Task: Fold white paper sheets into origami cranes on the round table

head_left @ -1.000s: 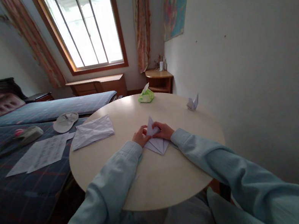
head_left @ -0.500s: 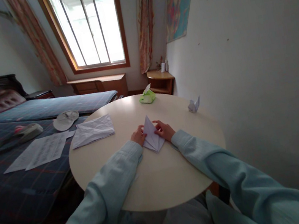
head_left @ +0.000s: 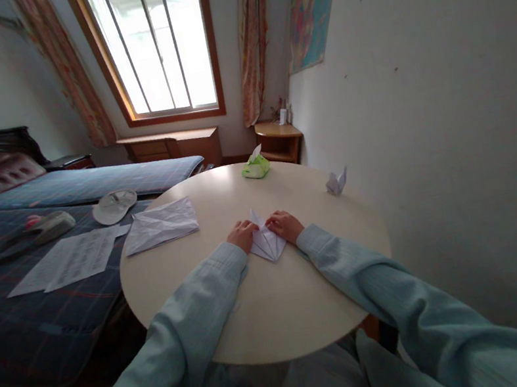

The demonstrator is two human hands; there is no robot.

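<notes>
A folded sheet of white paper (head_left: pixel 269 246) lies on the round cream table (head_left: pixel 281 323) in front of me, its creased lower half pointing toward me. My left hand (head_left: pixel 244 234) grips its left edge with curled fingers. From the other side, my right hand (head_left: pixel 285 225) pinches the upper right part of the folded paper. Between the two hands a narrow paper tip stands out at the top. The fingers cover part of the upper folds.
A green tissue pack (head_left: pixel 256 166) stands at the table's far edge. Creased white paper sheets (head_left: pixel 161 225) lie at the left, and a small folded paper figure (head_left: pixel 336 182) sits at the right. Beside the table, the bed (head_left: pixel 22 328) holds printed sheets (head_left: pixel 70 260) and a white cap (head_left: pixel 115 207).
The tall upper point of the folded paper has come down and looks shorter and narrower. My fingers have moved inward over the upper folds, closer together.
</notes>
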